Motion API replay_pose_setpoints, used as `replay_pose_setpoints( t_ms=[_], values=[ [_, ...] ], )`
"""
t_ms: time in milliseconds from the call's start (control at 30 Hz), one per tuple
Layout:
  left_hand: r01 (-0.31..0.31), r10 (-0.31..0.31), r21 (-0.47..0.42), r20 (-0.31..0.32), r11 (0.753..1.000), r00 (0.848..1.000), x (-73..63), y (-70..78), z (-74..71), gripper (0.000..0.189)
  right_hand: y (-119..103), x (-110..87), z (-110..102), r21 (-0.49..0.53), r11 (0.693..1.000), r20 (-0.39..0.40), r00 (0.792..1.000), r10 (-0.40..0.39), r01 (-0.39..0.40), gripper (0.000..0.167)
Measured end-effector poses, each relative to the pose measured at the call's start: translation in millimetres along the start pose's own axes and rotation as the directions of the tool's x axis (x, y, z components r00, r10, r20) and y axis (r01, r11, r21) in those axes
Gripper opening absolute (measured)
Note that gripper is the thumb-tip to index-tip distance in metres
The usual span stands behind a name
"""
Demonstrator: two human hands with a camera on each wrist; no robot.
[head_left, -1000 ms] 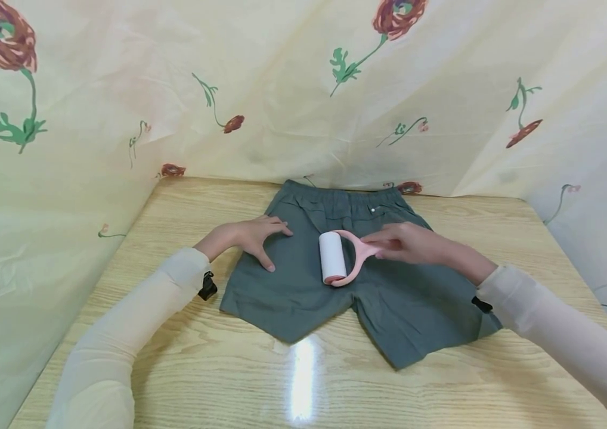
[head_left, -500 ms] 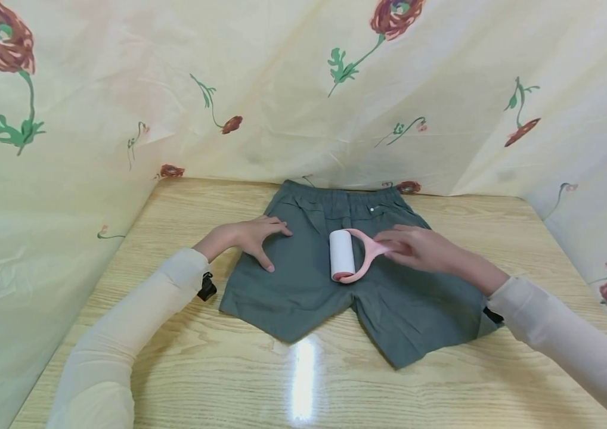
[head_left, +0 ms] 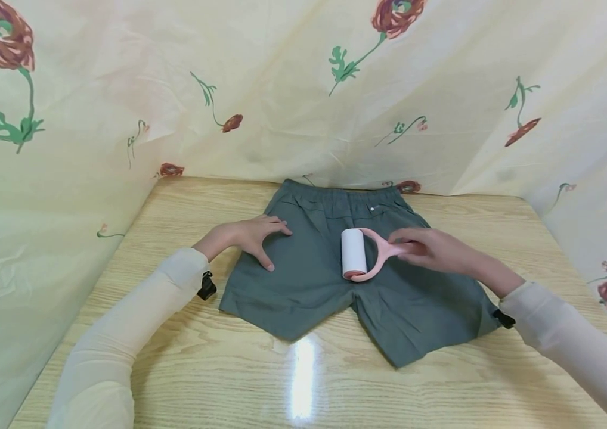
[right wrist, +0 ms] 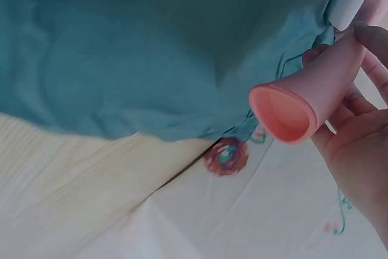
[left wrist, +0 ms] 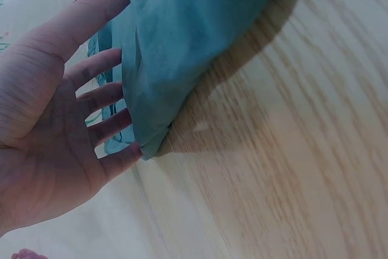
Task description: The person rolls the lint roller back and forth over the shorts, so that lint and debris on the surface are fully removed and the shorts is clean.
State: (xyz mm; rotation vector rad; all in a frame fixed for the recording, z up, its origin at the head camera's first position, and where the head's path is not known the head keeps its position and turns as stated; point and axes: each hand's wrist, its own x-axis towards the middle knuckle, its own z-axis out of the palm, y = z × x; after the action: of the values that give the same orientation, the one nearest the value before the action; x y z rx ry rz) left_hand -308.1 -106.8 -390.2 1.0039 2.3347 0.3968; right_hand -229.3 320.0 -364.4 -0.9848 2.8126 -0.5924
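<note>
Roller (head_left: 355, 252), white cylinder, pink fork: on the middle of the shorts (head_left: 311, 280), just above the crotch, covering part of the centre seam. Right hand (head_left: 434, 247) grips its handle (right wrist: 330, 80) between thumb and fingers, over the shorts' right-hand leg as seen; hollow handle end points out in right wrist view. Left hand (head_left: 254, 235) is spread wide, thumb well apart, grasping nothing, fingertips on the shorts' opposite side. Both hands hide patches of fabric. Right sleeve (head_left: 566, 336) is beside the shorts' lower right corner, left sleeve (head_left: 121, 333) crosses the table (head_left: 217, 375) left of them. Flowered cloth (head_left: 287, 83) hangs right behind the waistband. Small white mark (head_left: 372, 209) just below waistband; bright glare (head_left: 302, 381) in front of the shorts.
</note>
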Motion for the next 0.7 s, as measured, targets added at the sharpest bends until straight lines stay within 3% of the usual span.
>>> replay_pose_setpoints(
  t_ms=[233, 700],
  values=[
    [-0.009, 0.009, 0.003, -0.003, 1.000, 1.000, -0.4, -0.1, 0.0, 0.093, 12, -14.1, -11, 0.045, 0.999, -0.011, 1.000, 0.001, 0.000, 0.032],
    [-0.017, 0.017, 0.000, -0.001, 1.000, 1.000, -0.5, 0.8, -0.6, 0.092, 48, -46.0, -38, 0.113, 0.986, -0.005, 0.992, 0.126, -0.124, 0.034]
  ],
)
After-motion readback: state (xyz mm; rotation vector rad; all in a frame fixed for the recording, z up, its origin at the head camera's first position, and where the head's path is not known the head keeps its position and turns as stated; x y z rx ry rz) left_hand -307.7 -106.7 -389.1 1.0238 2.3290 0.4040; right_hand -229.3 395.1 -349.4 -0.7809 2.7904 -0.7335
